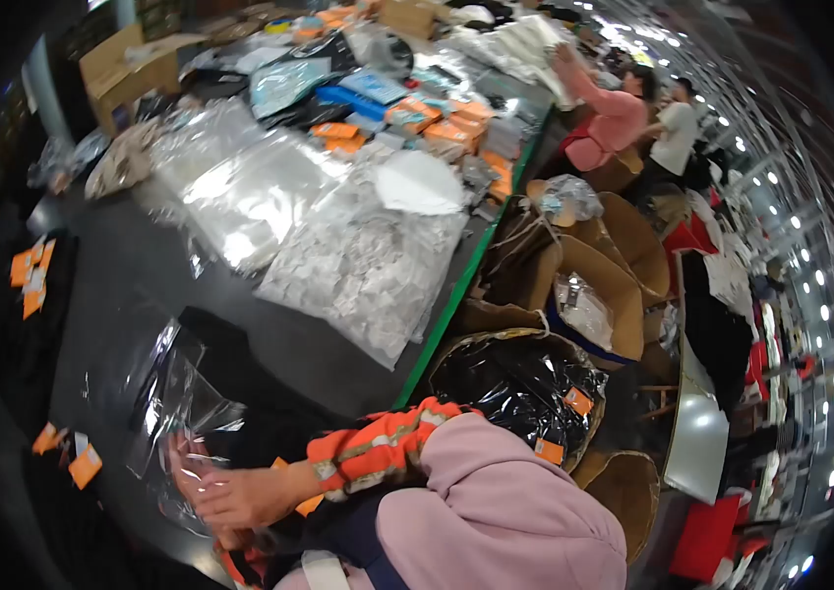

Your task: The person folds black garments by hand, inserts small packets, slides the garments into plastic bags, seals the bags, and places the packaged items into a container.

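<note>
Dark and crowded, the counter (338,344) carries a clear plastic bag (176,408) near its front edge. Right hand (240,497) pinches the bag's lower end; left hand (230,539), just below, has a grip I cannot tell. Slick film could slip or crumple under uneven pull.

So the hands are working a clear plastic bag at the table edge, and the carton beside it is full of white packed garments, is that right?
Not quite: the head view shows the carton holding black packed garments with orange tags, not white. The hands do handle a clear plastic bag at the table edge.
</note>
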Motion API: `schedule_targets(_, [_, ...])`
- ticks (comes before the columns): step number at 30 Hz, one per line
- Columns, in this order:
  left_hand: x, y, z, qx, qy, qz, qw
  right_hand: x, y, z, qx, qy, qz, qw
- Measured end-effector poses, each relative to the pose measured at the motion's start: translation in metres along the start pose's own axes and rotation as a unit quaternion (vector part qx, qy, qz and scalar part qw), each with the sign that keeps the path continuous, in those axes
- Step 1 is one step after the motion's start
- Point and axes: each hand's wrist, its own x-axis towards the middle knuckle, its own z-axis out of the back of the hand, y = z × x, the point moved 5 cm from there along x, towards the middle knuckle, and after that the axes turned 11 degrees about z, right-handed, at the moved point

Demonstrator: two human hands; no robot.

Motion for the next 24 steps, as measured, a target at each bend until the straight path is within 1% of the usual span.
schedule_targets(1, [0.002, -0.004, -0.005, 0.002, -0.026, -0.004, 1.0, 0.002, 0.003, 0.011, -0.008, -0.016, 0.008, 1.0])
schedule_targets(2, [0.006, -0.002, -0.012, -0.068, 0.068, 0.014, 0.995, 0.004, 0.005, 0.022, -0.007, -0.035, 0.017, 0.999])
schedule_targets(3, [0.009, -0.004, -0.014, -0.138, 0.155, 0.023, 0.978, -0.006, 0.006, 0.022, 0.012, -0.04, 0.015, 0.999])
schedule_targets(4, [0.008, -0.016, -0.018, -0.204, 0.239, 0.022, 0.949, -0.017, 0.006, 0.022, 0.036, -0.047, 0.015, 0.998])
schedule_targets(5, [-0.024, -0.025, -0.065, -0.293, 0.145, 0.074, 0.942, -0.019, 0.002, 0.029, 0.055, -0.03, -0.024, 0.998])
schedule_targets(6, [-0.043, -0.02, -0.086, -0.266, 0.11, 0.073, 0.955, -0.032, -0.006, 0.026, 0.074, -0.006, -0.135, 0.988])
schedule_targets(7, [-0.042, -0.004, -0.086, -0.208, 0.118, 0.065, 0.969, -0.054, -0.015, 0.018, 0.033, -0.035, -0.219, 0.975])
schedule_targets(8, [-0.045, 0.018, -0.08, -0.153, 0.059, 0.089, 0.982, -0.078, -0.022, 0.012, 0.001, -0.063, -0.302, 0.951])
schedule_targets(9, [-0.051, 0.051, -0.061, -0.16, 0.03, 0.153, 0.975, -0.071, -0.036, 0.023, 0.019, -0.068, -0.415, 0.907])
schedule_targets(10, [-0.061, 0.077, -0.048, -0.17, 0.007, 0.219, 0.961, -0.082, -0.047, 0.023, -0.005, -0.102, -0.47, 0.877])
schedule_targets(11, [-0.075, 0.081, -0.059, -0.181, -0.029, 0.22, 0.958, -0.1, -0.057, 0.021, -0.035, -0.131, -0.526, 0.84])
schedule_targets(12, [-0.086, 0.083, -0.067, -0.191, -0.061, 0.225, 0.954, -0.12, -0.068, 0.018, -0.059, -0.095, -0.514, 0.85])
schedule_targets(13, [-0.084, 0.085, -0.058, -0.173, -0.079, 0.215, 0.958, -0.137, -0.078, 0.017, -0.086, -0.061, -0.501, 0.859])
schedule_targets(14, [-0.076, 0.085, -0.049, -0.154, -0.094, 0.208, 0.961, -0.153, -0.087, 0.016, 0.004, -0.149, -0.584, 0.798])
schedule_targets(15, [-0.069, 0.066, -0.045, -0.186, -0.122, 0.168, 0.96, -0.167, -0.095, 0.013, 0.087, -0.232, -0.654, 0.715])
schedule_targets(17, [-0.032, 0.037, -0.013, -0.184, -0.127, 0.072, 0.972, -0.139, -0.121, 0.031, 0.07, -0.216, -0.65, 0.725])
schedule_targets(18, [-0.011, 0.011, 0.013, 0.07, -0.128, -0.098, 0.984, -0.14, -0.14, 0.028, 0.079, -0.237, -0.617, 0.747])
schedule_targets(19, [0.005, -0.012, 0.018, 0.102, -0.148, -0.093, 0.979, -0.143, -0.161, 0.024, 0.088, -0.259, -0.583, 0.765])
schedule_targets(20, [0.02, -0.036, 0.022, 0.134, -0.168, -0.087, 0.973, -0.129, -0.187, 0.029, 0.088, -0.232, -0.596, 0.764])
schedule_targets(21, [0.046, -0.057, 0.034, -0.067, -0.179, -0.029, 0.981, -0.106, -0.208, 0.037, 0.087, -0.206, -0.61, 0.76])
schedule_targets(23, [0.046, -0.128, -0.005, -0.079, -0.12, -0.136, 0.98, -0.055, -0.23, 0.057, 0.117, -0.322, -0.533, 0.774])
schedule_targets(24, [0.018, -0.167, -0.034, -0.006, -0.112, -0.232, 0.966, -0.017, -0.224, 0.082, 0.049, -0.292, -0.467, 0.833])
